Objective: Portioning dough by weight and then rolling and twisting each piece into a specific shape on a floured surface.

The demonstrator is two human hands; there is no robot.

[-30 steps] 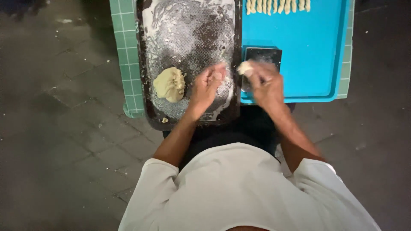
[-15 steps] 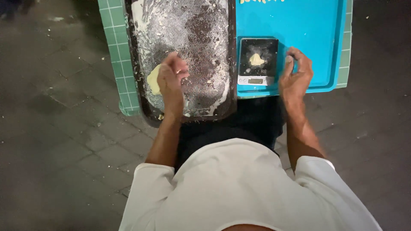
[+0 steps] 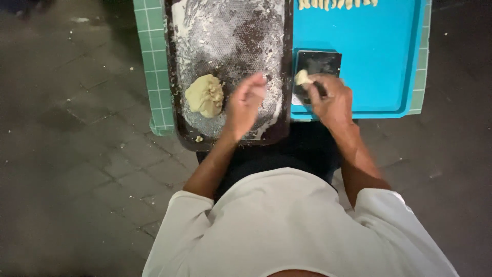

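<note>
A pale dough lump (image 3: 205,95) lies on a dark, flour-dusted tray (image 3: 230,31). My left hand (image 3: 246,105) hovers over that tray just right of the lump, its floury fingers curled together; whether they pinch anything is unclear. My right hand (image 3: 330,97) grips a small dough piece (image 3: 302,77) at the near left corner of a small black scale (image 3: 320,62). The scale stands on a blue tray (image 3: 374,72).
A row of several shaped dough pieces (image 3: 335,4) lies along the blue tray's far edge. Both trays rest on a green tiled table (image 3: 148,66). Dark paved floor (image 3: 77,154) surrounds the table. My white shirt fills the bottom of the view.
My left hand has left the dough lump and moved right across the dark tray. My right hand has come back from the blue tray's right side and taken hold of the dough piece on the scale.
</note>
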